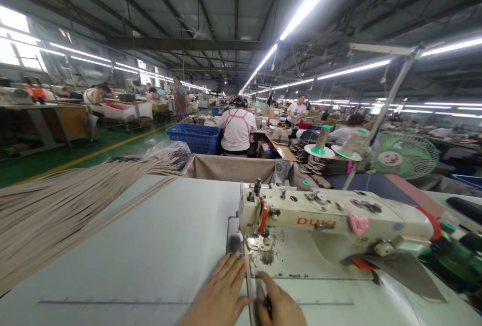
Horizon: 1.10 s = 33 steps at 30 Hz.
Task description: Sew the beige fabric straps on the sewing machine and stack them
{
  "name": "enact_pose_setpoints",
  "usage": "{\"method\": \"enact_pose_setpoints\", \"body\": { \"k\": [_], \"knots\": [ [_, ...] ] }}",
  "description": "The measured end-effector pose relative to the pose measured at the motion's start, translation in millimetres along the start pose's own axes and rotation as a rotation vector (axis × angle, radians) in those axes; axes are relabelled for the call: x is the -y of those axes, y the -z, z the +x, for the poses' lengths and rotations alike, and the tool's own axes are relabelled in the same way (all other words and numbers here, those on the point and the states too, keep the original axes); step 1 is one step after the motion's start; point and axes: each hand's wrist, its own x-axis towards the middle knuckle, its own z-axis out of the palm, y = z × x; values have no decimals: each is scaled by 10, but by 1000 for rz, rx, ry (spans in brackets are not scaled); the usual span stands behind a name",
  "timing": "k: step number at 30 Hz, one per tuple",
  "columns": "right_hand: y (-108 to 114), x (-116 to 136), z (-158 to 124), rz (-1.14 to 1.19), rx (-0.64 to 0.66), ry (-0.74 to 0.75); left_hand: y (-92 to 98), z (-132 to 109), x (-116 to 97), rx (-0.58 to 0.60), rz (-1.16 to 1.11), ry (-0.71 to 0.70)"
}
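Observation:
My left hand lies flat on the table with fingers stretched forward, beside a narrow beige strip. That strip runs toward me from the presser foot area of a cream sewing machine. Just right of the strip, my right hand is curled around a small dark metal tool, possibly thread snips; its index finger points forward. Most of the tool is hidden by the fingers. A dark metal plate sits in front of my left fingertips, left of the needle.
A big bundle of beige strips covers the table's left side. Behind the table stand a fabric-lined bin and a blue crate. Thread cones and a green fan are at right. A seated person faces away.

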Motion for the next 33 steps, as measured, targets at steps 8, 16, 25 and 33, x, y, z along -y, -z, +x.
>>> {"method": "enact_pose_setpoints", "body": {
  "k": [8,16,25,33],
  "knots": [
    [201,-71,-13,-101,-41,37,327,48,-115,132,-61,61],
    [170,-72,-57,-87,-111,96,330,46,-114,146,-60,67],
    [212,-67,-50,-87,-81,93,345,48,-121,117,-91,76],
    [105,-125,-83,-79,-107,84,400,66,-151,106,-113,83]
  ]
}}
